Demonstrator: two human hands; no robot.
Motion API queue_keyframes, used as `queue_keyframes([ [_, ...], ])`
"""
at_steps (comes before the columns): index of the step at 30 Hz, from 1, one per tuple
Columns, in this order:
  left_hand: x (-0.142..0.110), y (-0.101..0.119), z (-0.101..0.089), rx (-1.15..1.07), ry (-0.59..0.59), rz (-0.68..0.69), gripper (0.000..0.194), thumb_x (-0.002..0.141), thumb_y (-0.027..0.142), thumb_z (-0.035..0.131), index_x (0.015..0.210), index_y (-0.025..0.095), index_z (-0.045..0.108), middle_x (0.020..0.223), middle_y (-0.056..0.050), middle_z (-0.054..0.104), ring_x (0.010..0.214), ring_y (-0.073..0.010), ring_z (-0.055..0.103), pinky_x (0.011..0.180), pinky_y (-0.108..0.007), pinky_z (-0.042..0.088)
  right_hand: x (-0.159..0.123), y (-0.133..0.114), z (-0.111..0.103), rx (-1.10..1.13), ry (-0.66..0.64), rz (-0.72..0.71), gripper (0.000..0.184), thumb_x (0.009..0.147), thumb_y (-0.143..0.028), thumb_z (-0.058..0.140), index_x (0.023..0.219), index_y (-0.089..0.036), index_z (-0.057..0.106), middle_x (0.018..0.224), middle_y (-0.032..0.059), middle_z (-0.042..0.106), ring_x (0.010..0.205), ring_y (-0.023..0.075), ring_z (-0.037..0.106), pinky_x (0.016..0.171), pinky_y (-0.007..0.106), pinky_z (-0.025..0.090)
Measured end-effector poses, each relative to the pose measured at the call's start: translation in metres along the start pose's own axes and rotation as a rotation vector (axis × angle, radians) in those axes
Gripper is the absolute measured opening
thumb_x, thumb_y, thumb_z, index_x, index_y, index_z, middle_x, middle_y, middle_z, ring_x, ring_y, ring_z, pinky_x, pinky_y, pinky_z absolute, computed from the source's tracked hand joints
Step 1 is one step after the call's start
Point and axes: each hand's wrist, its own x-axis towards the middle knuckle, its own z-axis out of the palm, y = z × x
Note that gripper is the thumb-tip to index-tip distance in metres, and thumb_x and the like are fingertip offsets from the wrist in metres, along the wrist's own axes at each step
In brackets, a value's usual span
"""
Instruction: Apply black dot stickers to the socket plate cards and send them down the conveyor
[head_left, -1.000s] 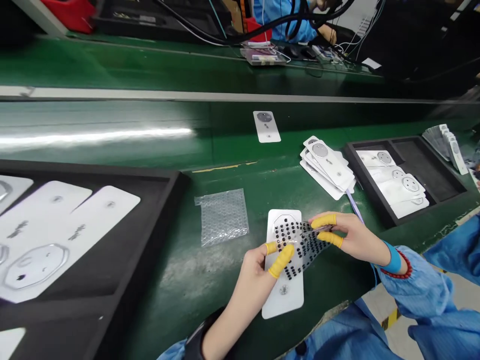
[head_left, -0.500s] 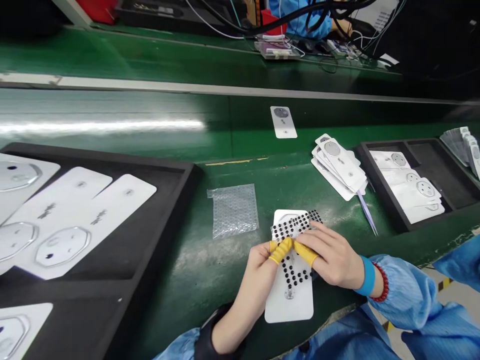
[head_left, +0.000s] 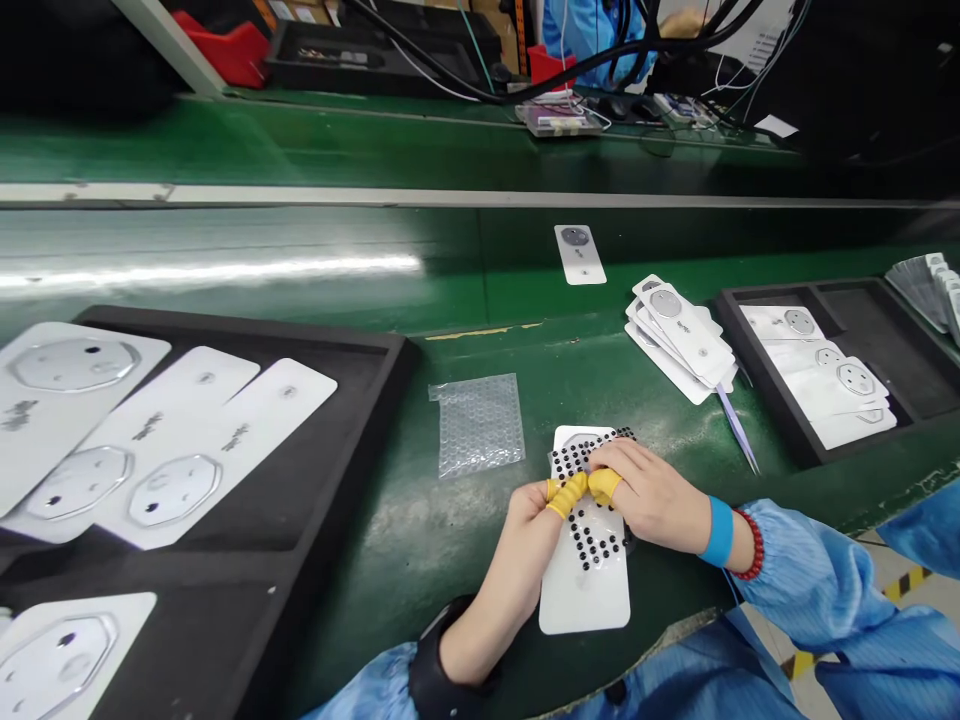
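Observation:
A clear sheet with rows of round black dots point(head_left: 595, 548) is between my hands, over a white phone-shaped panel point(head_left: 585, 605). My left hand point(head_left: 531, 525) pinches the sheet's left side, with yellow finger covers on its thumb and fingertip. From the right, my right hand point(head_left: 654, 497) closes on the sheet's middle, its yellow-covered thumb bent against the left fingertips. Whether a single dot is between the fingertips is hidden. The panel lies flat, its upper part partly covered by the sheet and my fingers.
A bubble-wrap pouch point(head_left: 480, 425) lies left of the panel. Stacked white panels point(head_left: 682, 335) and purple tweezers point(head_left: 739, 430) are to the right. Black trays point(head_left: 337, 470) with panels flank the work spot. One panel point(head_left: 580, 255) lies farther back. Another person's blue sleeve point(head_left: 592, 40) shows beyond.
My right hand's fingers have curled inward, and its thumb is now more bent at the sheet. My left hand keeps its pinch. The whole view has shifted slightly.

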Motion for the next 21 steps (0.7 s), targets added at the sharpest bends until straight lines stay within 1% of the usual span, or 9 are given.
queue_keyframes([
  [3,0.002,0.002,-0.001,0.026,-0.024,-0.011,0.024,0.060,0.030,0.079,0.056,0.014,0.061,0.050,0.001,0.062,0.043,-0.0103,0.051,0.044,-0.021,0.039,-0.010,0.008,0.006,0.088,-0.059,0.018,0.022,0.088,0.001,0.037,0.090,-0.014,0.053,0.099,0.0162,0.059,0.097,0.0236,0.056,0.081,0.038,0.056],
  [5,0.004,0.003,-0.004,0.058,-0.031,0.003,0.026,0.059,0.032,0.081,0.067,0.012,0.067,0.061,-0.003,0.069,0.051,-0.0153,0.060,0.048,-0.023,0.044,-0.019,0.015,0.007,0.150,-0.135,0.079,0.025,0.081,0.003,0.038,0.093,-0.015,0.049,0.103,0.0168,0.057,0.098,0.0251,0.054,0.078,0.039,0.056],
  [7,0.006,0.002,-0.009,0.147,0.039,0.117,0.035,0.062,0.035,0.080,0.086,0.012,0.070,0.083,-0.009,0.075,0.074,-0.0245,0.069,0.060,-0.029,0.052,-0.029,0.023,0.004,0.232,-0.205,0.180,0.031,0.071,0.003,0.041,0.093,-0.018,0.045,0.104,0.0155,0.055,0.095,0.0255,0.054,0.072,0.039,0.054],
  [9,0.007,0.000,-0.014,0.277,0.185,0.310,0.044,0.069,0.037,0.075,0.104,0.013,0.067,0.103,-0.013,0.074,0.095,-0.0298,0.068,0.073,-0.034,0.054,-0.038,0.033,-0.003,0.295,-0.242,0.259,0.036,0.065,0.004,0.041,0.091,-0.021,0.042,0.100,0.0123,0.053,0.089,0.0237,0.054,0.069,0.037,0.052],
  [11,0.005,-0.004,-0.019,0.367,0.288,0.456,0.048,0.077,0.038,0.068,0.119,0.015,0.060,0.103,-0.012,0.073,0.091,-0.0283,0.069,0.072,-0.034,0.055,-0.045,0.043,-0.013,0.338,-0.245,0.310,0.037,0.065,0.005,0.039,0.088,-0.023,0.040,0.095,0.0087,0.052,0.083,0.0210,0.053,0.069,0.035,0.051],
  [14,0.000,-0.012,-0.021,0.413,0.262,0.538,0.046,0.087,0.040,0.058,0.127,0.018,0.051,0.079,-0.006,0.072,0.063,-0.0226,0.067,0.058,-0.032,0.055,-0.044,0.049,-0.028,0.424,-0.163,0.444,0.032,0.075,0.005,0.039,0.091,-0.023,0.043,0.100,0.0082,0.051,0.088,0.0206,0.053,0.078,0.037,0.050],
  [17,-0.008,-0.020,-0.017,0.479,0.188,0.597,0.040,0.091,0.036,0.054,0.126,0.019,0.049,0.082,-0.006,0.074,0.069,-0.0226,0.071,0.066,-0.032,0.057,-0.026,0.034,-0.038,0.491,0.074,0.579,0.021,0.089,-0.004,0.042,0.097,-0.023,0.047,0.115,0.0103,0.050,0.108,0.0227,0.052,0.092,0.041,0.046],
  [19,-0.012,-0.023,-0.014,0.556,0.150,0.612,0.037,0.090,0.032,0.054,0.125,0.019,0.049,0.084,-0.007,0.075,0.072,-0.0225,0.072,0.067,-0.031,0.057,-0.005,0.015,-0.038,0.520,0.183,0.576,0.017,0.092,-0.008,0.044,0.098,-0.023,0.048,0.122,0.0104,0.047,0.117,0.0232,0.049,0.099,0.042,0.043],
  [21,-0.016,-0.025,-0.011,0.633,0.119,0.617,0.035,0.088,0.028,0.055,0.122,0.018,0.050,0.073,-0.004,0.072,0.062,-0.0207,0.070,0.061,-0.029,0.057,0.015,-0.004,-0.032,0.522,0.207,0.515,0.019,0.090,-0.006,0.047,0.098,-0.023,0.048,0.126,0.0107,0.045,0.120,0.0238,0.048,0.103,0.043,0.041],
])
